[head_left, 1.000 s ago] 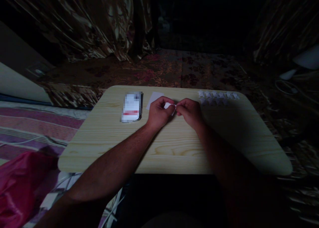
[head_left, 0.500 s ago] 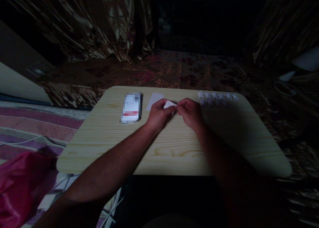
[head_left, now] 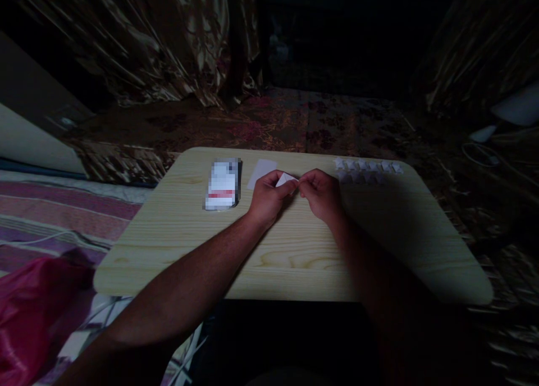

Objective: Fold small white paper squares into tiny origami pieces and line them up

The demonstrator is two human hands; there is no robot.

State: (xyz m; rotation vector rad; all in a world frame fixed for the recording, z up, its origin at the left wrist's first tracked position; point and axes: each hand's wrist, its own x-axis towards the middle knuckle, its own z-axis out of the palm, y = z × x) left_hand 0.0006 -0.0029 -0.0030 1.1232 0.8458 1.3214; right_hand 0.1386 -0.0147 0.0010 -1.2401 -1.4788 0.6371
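Note:
A small folded piece of white paper (head_left: 286,179) is pinched in my left hand (head_left: 269,198), its thumb lying across the near side. My right hand (head_left: 320,190) is closed, its thumb and fingertips pinching the paper's right corner. Both hands are above the middle of a light wooden table (head_left: 295,262). Just behind my left hand lies a flat sheet of white paper (head_left: 260,171), partly covered by that hand. Beyond my right hand, several small folded paper pieces (head_left: 362,164) stand in two rows near the far right corner.
A blurred-out white packet with a red band (head_left: 222,185) lies left of the sheets. A striped bed cover (head_left: 63,212) and a pink bag (head_left: 37,313) are at the left. Patterned cloth (head_left: 273,116) borders the table's far edge; a white lamp (head_left: 517,105) stands at the right.
The folded paper in my left hand shows a little less of its face, tilted slightly. Both hands keep nearly the same place; the whole view has shifted very slightly.

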